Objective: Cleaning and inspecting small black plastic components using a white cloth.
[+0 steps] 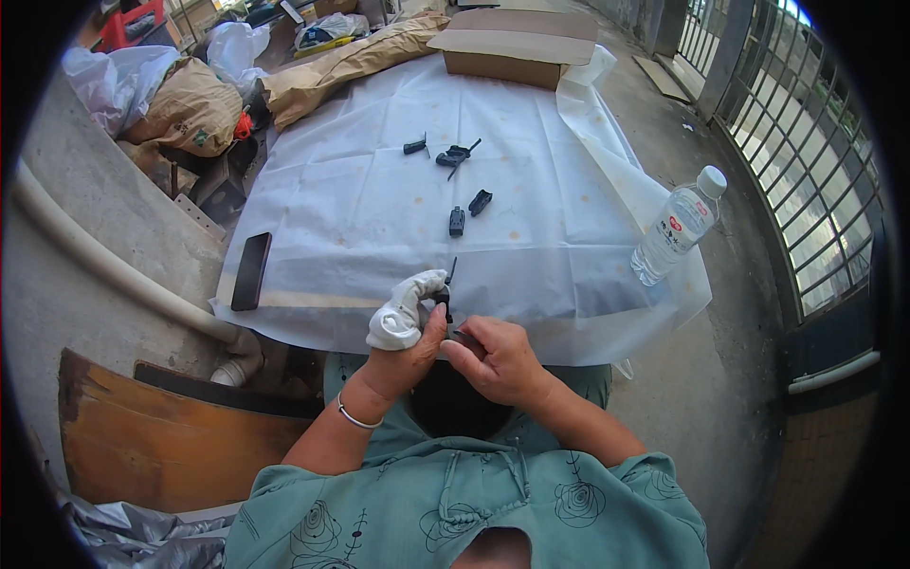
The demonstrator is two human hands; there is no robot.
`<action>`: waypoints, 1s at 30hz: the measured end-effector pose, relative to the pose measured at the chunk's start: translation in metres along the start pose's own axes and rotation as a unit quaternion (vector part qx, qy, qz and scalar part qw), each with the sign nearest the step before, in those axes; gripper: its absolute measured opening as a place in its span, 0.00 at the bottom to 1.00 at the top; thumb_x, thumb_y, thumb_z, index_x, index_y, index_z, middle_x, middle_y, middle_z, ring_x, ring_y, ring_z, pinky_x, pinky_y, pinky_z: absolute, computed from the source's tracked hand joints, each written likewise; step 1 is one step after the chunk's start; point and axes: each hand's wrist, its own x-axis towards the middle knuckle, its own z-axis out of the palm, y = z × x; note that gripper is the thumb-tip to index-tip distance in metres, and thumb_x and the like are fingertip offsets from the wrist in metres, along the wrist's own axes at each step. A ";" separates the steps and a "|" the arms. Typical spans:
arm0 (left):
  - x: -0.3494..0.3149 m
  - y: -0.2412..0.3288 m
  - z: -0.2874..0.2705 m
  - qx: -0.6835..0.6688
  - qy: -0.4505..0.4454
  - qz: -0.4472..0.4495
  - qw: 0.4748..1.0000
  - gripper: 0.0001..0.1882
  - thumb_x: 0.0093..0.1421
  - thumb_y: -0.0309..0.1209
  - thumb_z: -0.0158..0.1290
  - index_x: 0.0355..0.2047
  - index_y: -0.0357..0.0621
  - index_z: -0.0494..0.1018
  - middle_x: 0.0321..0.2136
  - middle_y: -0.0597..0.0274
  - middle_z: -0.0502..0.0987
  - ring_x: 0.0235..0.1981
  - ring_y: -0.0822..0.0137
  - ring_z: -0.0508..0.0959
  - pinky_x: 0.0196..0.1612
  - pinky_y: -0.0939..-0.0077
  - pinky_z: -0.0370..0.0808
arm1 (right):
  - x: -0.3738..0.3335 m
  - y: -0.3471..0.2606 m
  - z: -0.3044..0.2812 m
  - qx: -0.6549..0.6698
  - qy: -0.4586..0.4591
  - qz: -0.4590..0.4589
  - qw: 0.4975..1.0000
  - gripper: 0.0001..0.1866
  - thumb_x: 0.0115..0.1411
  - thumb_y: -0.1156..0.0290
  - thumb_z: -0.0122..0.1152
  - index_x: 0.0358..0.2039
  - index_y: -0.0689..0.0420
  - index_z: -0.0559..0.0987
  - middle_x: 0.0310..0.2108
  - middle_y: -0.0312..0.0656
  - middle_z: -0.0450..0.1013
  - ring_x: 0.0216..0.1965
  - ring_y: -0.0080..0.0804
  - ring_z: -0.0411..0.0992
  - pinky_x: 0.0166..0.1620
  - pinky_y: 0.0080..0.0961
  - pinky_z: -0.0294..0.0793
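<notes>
My left hand [409, 327], its fingers partly covered by a white cloth glove, pinches a small black plastic part [443, 296] at the table's near edge. A thin dark stem sticks up from that part. Right beside it, my right hand [500, 358] is closed on a small dark piece [468, 343], mostly hidden by the fingers, so its kind does not show. Farther up the table lie several more black plastic parts: a blocky one [457, 222], a tilted one [481, 202], one with thin arms [454, 156] and a short one [414, 147].
A white plastic sheet [370, 199] covers the table. A dark phone [251, 272] lies at its left edge, a clear water bottle [675, 228] at the right. An open cardboard box [502, 68] stands at the far end. Brown paper [332, 76] and bags [190, 104] crowd the far left.
</notes>
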 end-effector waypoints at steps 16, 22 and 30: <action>-0.007 0.011 -0.005 -0.267 -0.091 -0.234 0.930 0.13 0.60 0.26 0.46 0.45 0.38 0.65 0.32 0.64 0.71 0.22 0.82 0.69 0.23 0.87 0.68 | 0.014 0.006 -0.007 -0.003 0.012 0.116 0.993 0.09 0.53 0.71 0.61 0.23 0.60 0.71 0.16 0.35 0.64 0.16 0.19 0.59 0.20 0.20 0.60; -0.012 0.008 0.003 -0.102 -0.036 -0.154 0.982 0.16 0.56 0.21 0.49 0.46 0.36 0.65 0.33 0.62 0.72 0.31 0.76 0.72 0.35 0.82 0.72 | 0.011 0.013 -0.011 0.096 -0.039 0.117 0.988 0.12 0.60 0.69 0.51 0.22 0.62 0.71 0.16 0.34 0.64 0.19 0.19 0.59 0.23 0.23 0.61; -0.011 0.011 0.009 0.143 -0.018 -0.001 0.990 0.15 0.50 0.20 0.51 0.41 0.33 0.69 0.35 0.50 0.74 0.37 0.62 0.76 0.41 0.75 0.71 | 0.004 0.022 0.000 0.076 -0.088 0.175 0.978 0.13 0.62 0.68 0.48 0.23 0.62 0.72 0.18 0.39 0.67 0.22 0.20 0.63 0.27 0.21 0.65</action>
